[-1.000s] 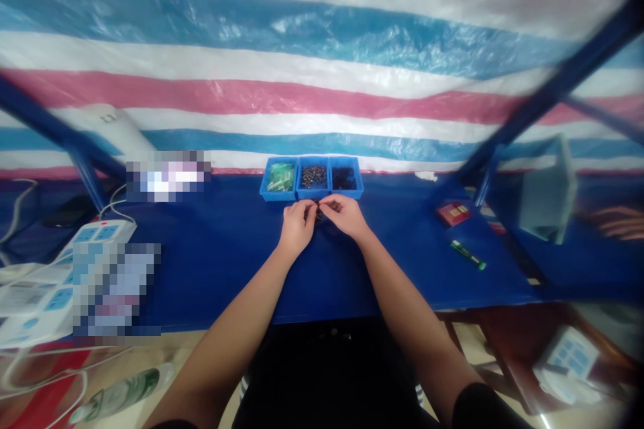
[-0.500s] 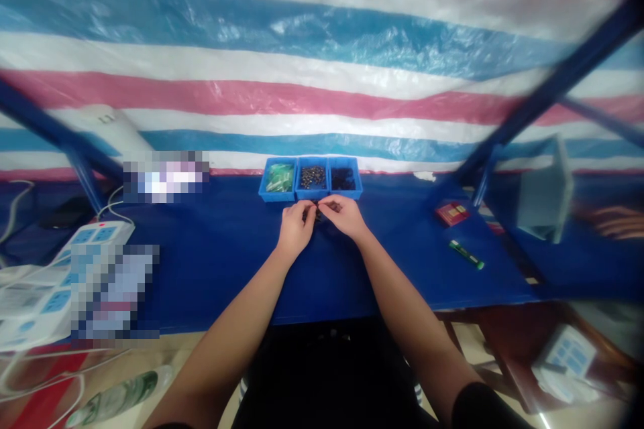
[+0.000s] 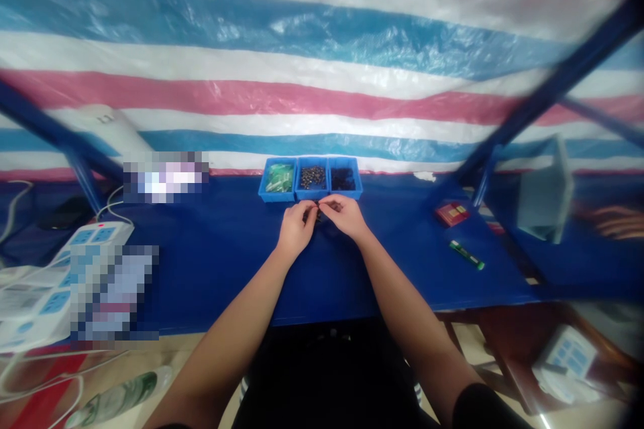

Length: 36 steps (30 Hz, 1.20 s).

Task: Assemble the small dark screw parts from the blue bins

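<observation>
My left hand point(image 3: 296, 228) and my right hand point(image 3: 345, 216) meet just in front of three blue bins, fingertips pinched together. Whatever is between the fingertips is too small and covered to name. Some small dark pieces show between and below the fingers. The left bin point(image 3: 276, 198) holds green-and-clear packets point(image 3: 280, 177). In the middle bin are many small brass-and-dark parts point(image 3: 312, 177). Small black parts point(image 3: 343, 179) fill the right bin. Both wrists are above the blue table point(image 3: 322, 281).
A white power strip point(image 3: 100, 234) with cables lies at the left, beside blurred-out items. To the right are a red box point(image 3: 452, 214) and a green tube-shaped packet point(image 3: 467, 255). Another person's hand point(image 3: 616, 221) shows at the far right. A bottle point(image 3: 118, 397) lies below the table.
My hands stay in nearly the same place, with only a slight shift of the fingers. The bins and other items have not moved.
</observation>
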Each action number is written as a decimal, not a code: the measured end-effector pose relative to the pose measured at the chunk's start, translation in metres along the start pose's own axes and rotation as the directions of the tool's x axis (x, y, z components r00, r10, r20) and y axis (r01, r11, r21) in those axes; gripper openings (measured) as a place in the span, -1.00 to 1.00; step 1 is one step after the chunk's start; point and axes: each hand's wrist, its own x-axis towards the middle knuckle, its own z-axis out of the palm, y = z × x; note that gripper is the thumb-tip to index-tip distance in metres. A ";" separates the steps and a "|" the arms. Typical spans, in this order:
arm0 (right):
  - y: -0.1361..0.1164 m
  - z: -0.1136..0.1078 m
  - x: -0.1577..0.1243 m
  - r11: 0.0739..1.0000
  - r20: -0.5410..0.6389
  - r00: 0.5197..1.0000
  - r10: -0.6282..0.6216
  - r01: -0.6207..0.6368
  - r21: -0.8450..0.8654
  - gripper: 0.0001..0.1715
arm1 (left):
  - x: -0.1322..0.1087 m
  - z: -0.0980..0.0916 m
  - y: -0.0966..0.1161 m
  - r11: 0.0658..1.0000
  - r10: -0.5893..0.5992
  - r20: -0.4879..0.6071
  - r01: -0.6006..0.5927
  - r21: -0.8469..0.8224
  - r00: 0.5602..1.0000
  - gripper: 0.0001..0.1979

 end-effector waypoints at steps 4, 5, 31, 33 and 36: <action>0.002 0.002 -0.001 0.999 0.019 1.000 0.005 -0.006 0.044 -0.74 | 0.000 -0.001 0.001 1.000 -0.020 0.015 0.020 0.011 1.000 -0.83; 0.001 0.002 -0.001 0.999 0.018 1.000 0.002 -0.003 0.050 -0.74 | 0.000 -0.001 0.002 1.000 -0.027 0.016 0.027 0.005 1.000 -0.82; -0.001 0.002 -0.001 0.998 0.029 0.999 0.036 -0.038 0.041 -0.73 | 0.000 -0.002 0.006 0.986 -0.107 0.034 0.110 -0.123 0.994 -0.83; 0.000 0.003 -0.001 0.998 0.030 0.999 0.039 -0.040 0.041 -0.72 | 0.000 -0.003 0.005 0.989 -0.105 0.037 0.108 -0.098 0.994 -0.81; 0.001 0.003 -0.001 0.998 0.026 0.999 0.021 -0.023 0.064 -0.74 | 0.000 -0.003 0.004 0.990 -0.119 0.040 0.121 -0.072 0.992 -0.79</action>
